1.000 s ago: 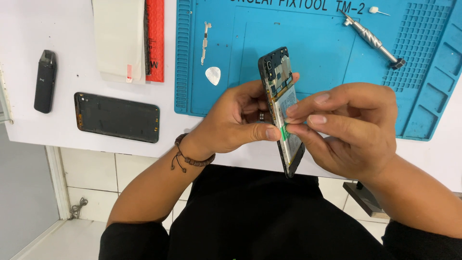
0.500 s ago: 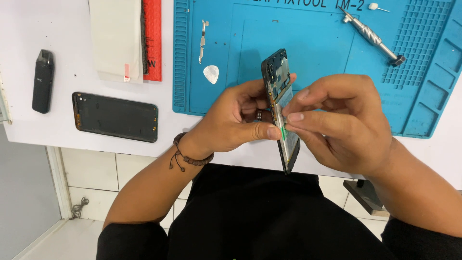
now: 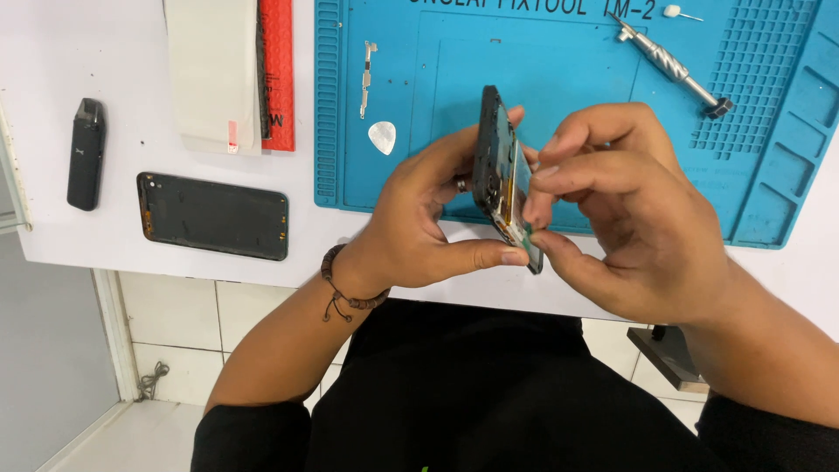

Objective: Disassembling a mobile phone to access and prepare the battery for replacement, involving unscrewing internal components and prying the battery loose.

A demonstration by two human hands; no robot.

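Phone: I see the opened phone (image 3: 504,179) held on edge above the near rim of the blue mat (image 3: 559,131), its exposed inner side turned towards the right hand. Compared with a second ago it stands a little more upright, and its top end now reaches further towards 12 o'clock.
Left hand: my left hand (image 3: 428,218) clamps the phone from 9 o'clock, thumb pressed along the lower end, fingers wrapped behind the back edge. The grip is the same as half a second ago.
Right hand: my right hand (image 3: 629,210) sits at 3 o'clock of the phone, fingertips (image 3: 535,197) pinched together on something at the inner face. What they pinch is too small to tell. They have crept slightly higher along the frame than before.
Meaning: I judge the work on the phone's inside to be ongoing, with only a small shift of grip and nothing yet lifted free.
Mat items: a screwdriver (image 3: 671,65) lies at 1 o'clock of the hands, a white pick (image 3: 382,137) at 10 o'clock, and a thin metal strip (image 3: 367,77) beyond it.
Table: a black back cover (image 3: 214,216) lies at 9 o'clock, with a small black device (image 3: 86,154) further out and a pale sheet on a red card (image 3: 278,74) at 11 o'clock.
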